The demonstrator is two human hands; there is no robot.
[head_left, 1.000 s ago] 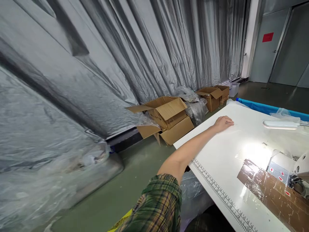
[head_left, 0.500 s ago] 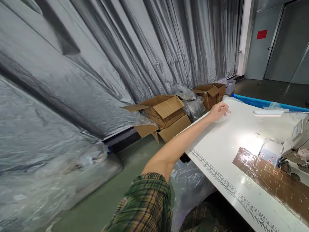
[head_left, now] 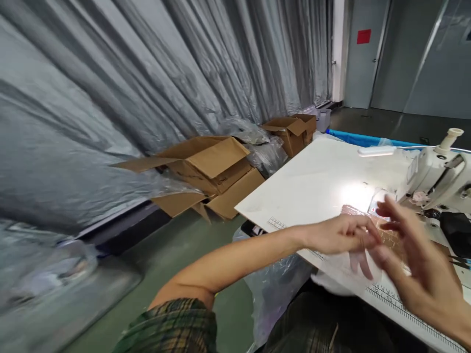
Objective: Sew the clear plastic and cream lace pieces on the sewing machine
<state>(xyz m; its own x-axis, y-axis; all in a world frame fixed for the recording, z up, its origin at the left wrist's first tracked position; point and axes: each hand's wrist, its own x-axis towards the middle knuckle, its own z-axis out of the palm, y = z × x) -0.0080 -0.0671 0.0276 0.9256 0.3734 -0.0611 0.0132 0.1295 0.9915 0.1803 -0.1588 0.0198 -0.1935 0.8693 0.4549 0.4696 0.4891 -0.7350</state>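
Over the front edge of the white sewing table point(head_left: 294, 186), my left hand point(head_left: 340, 234) is closed on a thin, see-through white sheet point(head_left: 340, 274). Some of its fingers show hazily through the sheet, which hangs down past the table edge; whether it is fabric or film I cannot tell. My right hand point(head_left: 427, 260), smeared by motion, has its fingers apart, and its thumb is close to the left fingertips. Behind both hands lies a brown taped strip point(head_left: 392, 240), partly hidden, leading toward the sewing machine point(head_left: 437, 171).
A white lamp point(head_left: 375, 151) lights the tabletop. Printed ruler marks point(head_left: 390, 296) run along the front edge. Left of the table, open cardboard boxes point(head_left: 217, 157) and plastic bags point(head_left: 270, 152) stand on the floor by a silvery curtain point(head_left: 206, 63). A blue rail point(head_left: 346, 137) borders the far side.
My left hand has come back from the far left of the tabletop to the front edge with the thin sheet. My right hand has entered from the right. The view has turned rightward.
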